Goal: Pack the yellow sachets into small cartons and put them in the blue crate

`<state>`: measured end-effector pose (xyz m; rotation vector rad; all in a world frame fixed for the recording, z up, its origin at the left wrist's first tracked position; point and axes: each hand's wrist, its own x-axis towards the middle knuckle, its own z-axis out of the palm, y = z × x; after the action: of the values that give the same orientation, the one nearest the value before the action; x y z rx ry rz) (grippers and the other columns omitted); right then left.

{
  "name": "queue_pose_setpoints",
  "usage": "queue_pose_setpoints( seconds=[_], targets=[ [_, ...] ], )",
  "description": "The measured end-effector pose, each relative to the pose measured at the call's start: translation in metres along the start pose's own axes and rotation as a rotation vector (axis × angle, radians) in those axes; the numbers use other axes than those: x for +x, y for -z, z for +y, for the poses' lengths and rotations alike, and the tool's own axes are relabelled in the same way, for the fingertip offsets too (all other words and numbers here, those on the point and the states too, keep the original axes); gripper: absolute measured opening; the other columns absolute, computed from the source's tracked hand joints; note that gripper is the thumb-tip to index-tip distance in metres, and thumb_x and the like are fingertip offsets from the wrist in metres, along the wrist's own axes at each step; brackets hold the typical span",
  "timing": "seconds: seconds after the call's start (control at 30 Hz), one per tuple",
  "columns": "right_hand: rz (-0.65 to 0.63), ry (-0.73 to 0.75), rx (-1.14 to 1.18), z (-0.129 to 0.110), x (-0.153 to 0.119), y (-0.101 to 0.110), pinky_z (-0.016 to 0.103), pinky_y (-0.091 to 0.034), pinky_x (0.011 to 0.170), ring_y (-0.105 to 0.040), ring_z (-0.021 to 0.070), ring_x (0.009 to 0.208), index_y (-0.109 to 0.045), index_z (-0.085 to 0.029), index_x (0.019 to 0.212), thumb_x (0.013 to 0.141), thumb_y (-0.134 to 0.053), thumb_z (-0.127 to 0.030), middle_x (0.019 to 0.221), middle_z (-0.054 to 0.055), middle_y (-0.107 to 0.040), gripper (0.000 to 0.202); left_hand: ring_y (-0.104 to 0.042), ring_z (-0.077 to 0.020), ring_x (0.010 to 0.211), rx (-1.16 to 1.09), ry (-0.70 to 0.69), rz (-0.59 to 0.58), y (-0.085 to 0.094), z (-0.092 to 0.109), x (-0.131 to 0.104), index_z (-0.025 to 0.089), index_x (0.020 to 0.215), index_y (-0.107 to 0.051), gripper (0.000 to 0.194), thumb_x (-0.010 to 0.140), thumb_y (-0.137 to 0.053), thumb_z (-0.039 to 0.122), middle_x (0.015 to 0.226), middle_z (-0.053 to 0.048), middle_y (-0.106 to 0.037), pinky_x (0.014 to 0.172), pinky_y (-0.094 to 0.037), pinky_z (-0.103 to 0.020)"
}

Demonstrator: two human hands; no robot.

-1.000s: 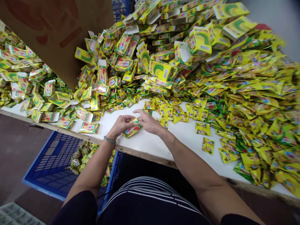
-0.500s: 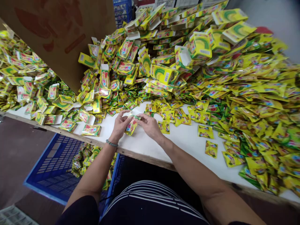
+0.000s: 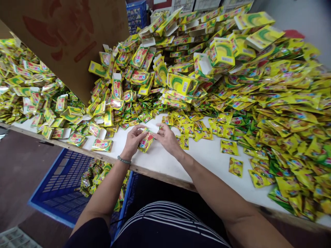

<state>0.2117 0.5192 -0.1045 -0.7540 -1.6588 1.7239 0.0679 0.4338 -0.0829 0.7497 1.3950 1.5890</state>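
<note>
A small yellow and green printed box point(image 3: 146, 141) is held between both hands, just above the white table point(image 3: 155, 159). My left hand point(image 3: 133, 140), with a beaded bracelet at the wrist, grips its left side between thumb and fingers. At the upper right edge of the box, my right hand point(image 3: 167, 137) pinches it with the thumb and a finger. Loose yellow sachets point(image 3: 183, 141) lie just right of my right hand. Left of my left hand, another printed box point(image 3: 102, 145) lies near the table's front edge.
Boxes point(image 3: 139, 75) and sachets point(image 3: 292, 131) are heaped along the back and right. A large cardboard carton point(image 3: 67, 41) stands at the back left. Below the table's front edge is a blue crate point(image 3: 62, 179) holding more packs.
The top of the held box now looks flatter, and my right fingers have shifted slightly along its upper edge. The whole view has moved a little.
</note>
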Motion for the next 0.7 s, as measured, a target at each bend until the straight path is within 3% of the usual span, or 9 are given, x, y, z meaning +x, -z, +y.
queue_pose_setpoints(
  seconds=[0.07, 0.17, 0.3, 0.57, 0.7],
  targets=[
    [-0.001, 0.028, -0.082, -0.004, 0.0, 0.004, 0.036, -0.056, 0.081, -0.068, 0.0194, 0.078, -0.069, -0.021, 0.115, 0.077, -0.073, -0.051, 0.088, 0.004, -0.075, 0.05, -0.054, -0.0085, 0.052, 0.008, 0.017, -0.009, 0.001, 0.0, -0.001, 0.019, 0.099, -0.06, 0.048, 0.064, -0.087, 0.039, 0.061, 0.006, -0.061, 0.051, -0.04, -0.02],
    [-0.016, 0.103, -0.203, -0.011, -0.002, 0.006, 0.037, -0.055, 0.084, -0.069, 0.0212, 0.084, -0.077, -0.022, 0.1, 0.081, -0.069, -0.048, 0.101, 0.006, -0.077, 0.033, -0.057, -0.0097, 0.051, -0.015, 0.037, 0.015, 0.002, 0.0, -0.001, 0.022, 0.102, -0.053, 0.058, 0.06, -0.089, 0.038, 0.063, 0.007, -0.064, 0.05, -0.041, -0.02],
    [-0.034, 0.105, -0.166, -0.015, -0.004, 0.004, 0.033, -0.053, 0.077, -0.068, 0.0206, 0.081, -0.079, -0.021, 0.087, 0.084, -0.066, -0.049, 0.087, 0.005, -0.077, 0.032, -0.059, -0.01, 0.051, -0.014, 0.052, 0.032, 0.003, 0.0, -0.002, 0.02, 0.098, -0.053, 0.058, 0.057, -0.091, 0.037, 0.063, 0.006, -0.066, 0.051, -0.042, -0.02],
    [0.002, -0.164, 0.175, -0.004, 0.004, 0.012, 0.031, -0.05, 0.072, -0.064, 0.0159, 0.07, -0.076, -0.017, 0.082, 0.061, -0.084, -0.047, 0.076, 0.004, -0.074, 0.037, -0.066, -0.0117, 0.057, -0.005, 0.072, -0.009, 0.002, -0.002, 0.001, 0.016, 0.094, -0.06, 0.052, 0.058, -0.091, 0.035, 0.067, 0.001, -0.072, 0.058, -0.05, -0.022],
    [-0.013, -0.203, 0.17, -0.007, 0.005, 0.017, 0.028, -0.046, 0.065, -0.057, 0.012, 0.064, -0.078, -0.017, 0.079, 0.057, -0.085, -0.047, 0.072, 0.002, -0.072, 0.038, -0.068, -0.0129, 0.06, 0.007, 0.056, -0.041, 0.003, -0.002, 0.001, 0.015, 0.095, -0.062, 0.05, 0.059, -0.091, 0.035, 0.07, -0.001, -0.073, 0.061, -0.053, -0.024]
  ],
)
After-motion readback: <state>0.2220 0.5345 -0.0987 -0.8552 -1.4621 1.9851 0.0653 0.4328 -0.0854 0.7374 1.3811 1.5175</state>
